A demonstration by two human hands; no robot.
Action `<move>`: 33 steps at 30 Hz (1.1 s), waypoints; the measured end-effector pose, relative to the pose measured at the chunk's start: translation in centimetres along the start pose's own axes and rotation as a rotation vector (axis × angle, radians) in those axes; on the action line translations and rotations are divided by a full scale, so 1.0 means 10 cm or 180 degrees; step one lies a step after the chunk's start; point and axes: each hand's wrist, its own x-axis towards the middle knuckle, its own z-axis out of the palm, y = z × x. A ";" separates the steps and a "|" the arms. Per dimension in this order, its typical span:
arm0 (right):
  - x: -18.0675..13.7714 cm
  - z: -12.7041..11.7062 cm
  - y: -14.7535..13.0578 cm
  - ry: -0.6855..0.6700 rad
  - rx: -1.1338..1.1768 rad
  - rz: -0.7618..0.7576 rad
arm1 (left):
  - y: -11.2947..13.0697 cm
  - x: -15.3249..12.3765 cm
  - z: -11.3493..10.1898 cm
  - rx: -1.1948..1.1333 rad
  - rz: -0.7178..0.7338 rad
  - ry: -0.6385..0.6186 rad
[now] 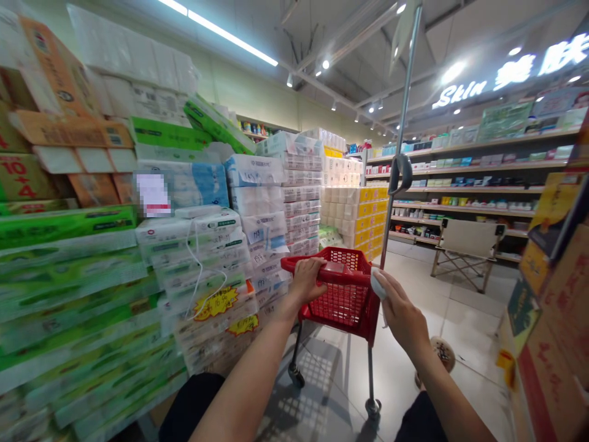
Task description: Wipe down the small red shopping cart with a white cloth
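Note:
A small red shopping cart on wheels stands in front of me on the tiled floor. My left hand is closed round the left part of its red handle bar. My right hand is at the cart's right end, fingers closed round a small white object that I cannot name. A tall metal pole rises from the cart's right side.
Tall stacks of tissue and toilet-paper packs fill the left. More stacked packs stand ahead. Store shelves line the right wall, with a folding chair before them. Cardboard displays crowd the near right.

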 end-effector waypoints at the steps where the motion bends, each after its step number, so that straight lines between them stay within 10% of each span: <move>1: -0.01 0.03 -0.02 0.0016 -0.0003 0.0034 | 0.06 0.01 0.00 0.0083 -0.0074 0.0014; 10: 0.09 0.26 -0.34 -0.0260 -0.0121 -0.0296 | 0.72 0.06 0.30 0.0187 0.0115 -0.0084; 17: 0.07 -0.01 0.21 0.0133 -0.0031 0.0051 | 0.63 0.01 0.28 -0.0035 0.0207 -0.0128; 26: 0.09 0.23 -0.30 -0.0236 0.0071 -0.0370 | 0.52 -0.02 0.29 -0.0126 0.0057 -0.0027; 33: 0.14 0.16 0.11 -0.0033 0.0943 -0.0261 | 0.42 -0.05 0.22 -0.0220 0.0052 0.0154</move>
